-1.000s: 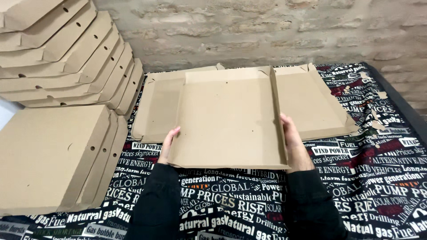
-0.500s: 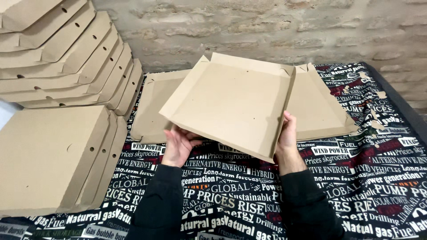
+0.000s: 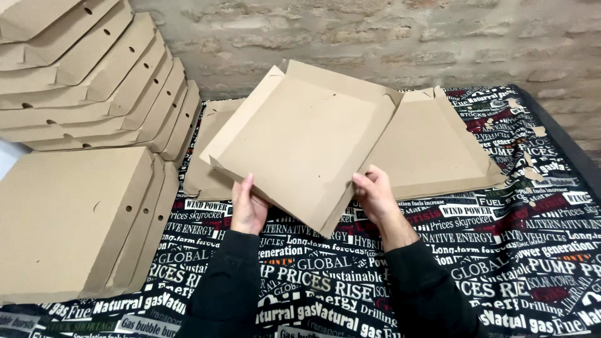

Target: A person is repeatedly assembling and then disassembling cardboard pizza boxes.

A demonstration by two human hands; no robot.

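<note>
Both hands, the left hand (image 3: pixel 248 209) and right hand (image 3: pixel 375 193), grip a half-folded cardboard pizza box (image 3: pixel 300 141), tilted up above the printed cloth (image 3: pixel 501 263), mid-fold; the side flaps seemingly need tucking.

Brown cardboard box blank (image 3: pixel 300 141), flat-cut with side flaps partly raised along its edges. It is lifted and tilted, near corner low over the printed cloth (image 3: pixel 501 263), far edge raised toward the back edge of the cloth. Plain, unprinted surface faces up. Gripped at its near edges by both hands.
</note>
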